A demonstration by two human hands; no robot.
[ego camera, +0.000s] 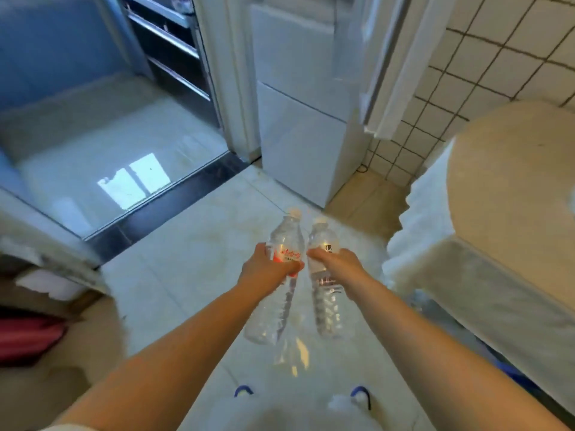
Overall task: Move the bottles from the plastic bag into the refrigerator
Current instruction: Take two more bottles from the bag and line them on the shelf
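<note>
My left hand (267,269) grips a clear water bottle with a red label (284,241) round its middle, cap pointing away from me. My right hand (337,265) grips a second clear bottle with a white label (323,241) the same way. Both bottles are held out side by side above the pale tiled floor, almost touching. A white refrigerator (306,144) stands ahead with its doors closed, about a step beyond the bottles. No plastic bag shows in this view.
A round table with a frilly white cloth (504,194) fills the right side. A doorway with a dark threshold (161,209) opens at the left onto a glossy floor. A white tiled wall (466,88) lies behind the refrigerator. A red cushion (28,340) sits at the lower left.
</note>
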